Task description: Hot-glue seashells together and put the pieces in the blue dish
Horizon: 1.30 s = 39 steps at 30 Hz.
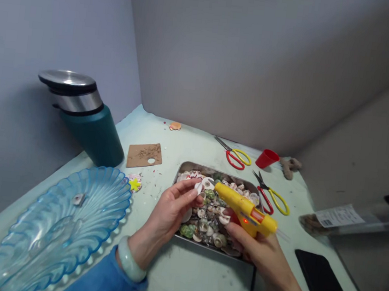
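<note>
The shell, over the tray toward 11 o'clock, is pinched in the left hand. The right hand grips the glue gun, nozzle at the shell. From the tray, the bottle stands at 10 o'clock, the cup at 1.

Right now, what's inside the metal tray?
A heap of shells, mostly pale or brown, some green, fills the metal tray. The left hand, right hand and yellow glue gun cover parts; the tray's floor and lower layers are hidden.
</note>
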Available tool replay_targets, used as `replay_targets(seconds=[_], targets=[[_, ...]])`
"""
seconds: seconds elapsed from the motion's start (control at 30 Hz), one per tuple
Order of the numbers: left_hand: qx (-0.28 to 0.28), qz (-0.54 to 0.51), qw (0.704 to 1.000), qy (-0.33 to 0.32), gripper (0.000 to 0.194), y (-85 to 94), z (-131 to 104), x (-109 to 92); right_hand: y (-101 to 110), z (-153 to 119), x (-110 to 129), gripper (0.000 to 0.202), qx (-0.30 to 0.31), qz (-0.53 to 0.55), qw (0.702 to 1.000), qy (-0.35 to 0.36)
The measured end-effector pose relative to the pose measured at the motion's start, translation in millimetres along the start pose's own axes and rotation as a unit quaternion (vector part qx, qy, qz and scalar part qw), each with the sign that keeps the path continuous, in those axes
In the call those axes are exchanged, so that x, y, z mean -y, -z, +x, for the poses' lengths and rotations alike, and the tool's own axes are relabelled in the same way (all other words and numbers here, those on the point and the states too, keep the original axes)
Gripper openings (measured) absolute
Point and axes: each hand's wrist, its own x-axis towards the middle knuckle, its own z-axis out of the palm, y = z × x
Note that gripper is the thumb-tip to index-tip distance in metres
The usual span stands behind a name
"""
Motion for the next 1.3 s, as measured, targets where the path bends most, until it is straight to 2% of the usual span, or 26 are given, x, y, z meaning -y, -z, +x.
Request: replay_targets(seconds=[0.1, 0.3, 0.47, 0.7, 0.93, 1.3], targets=[[-0.005, 0.007, 1.0, -0.003, 0.029, -0.9, 0, 0, 4, 4, 1, 0.025, 0.045, -0.063, 0.997, 0.013], [-0.009, 0.003, 1.0, 0.015, 0.033, -1.2, 0, -1, 6, -5, 6, 0.022, 0.078, -0.049, 0.995, 0.032], [-0.01, 0.006, 1.0, 0.019, 0.031, 0.2, 0, -1, -2, -9, 4, 0.021, 0.106, -0.092, 0.987, 0.075], [-0.013, 0.015, 0.999, 0.024, 0.033, 0.2, 0, -1, -7, -6, 9, 0.022, 0.075, -0.07, 0.992, 0.071], [-0.025, 0.013, 0.999, 0.023, 0.036, -1.1, 1, -1, -5, -7, 6, 0.021, 0.064, -0.093, 0.989, 0.092], [-0.024, 0.019, 0.999, 0.021, 0.041, -1.4, 1, -1, -1, -8, 2, 0.022, 0.074, -0.109, 0.987, 0.09]])
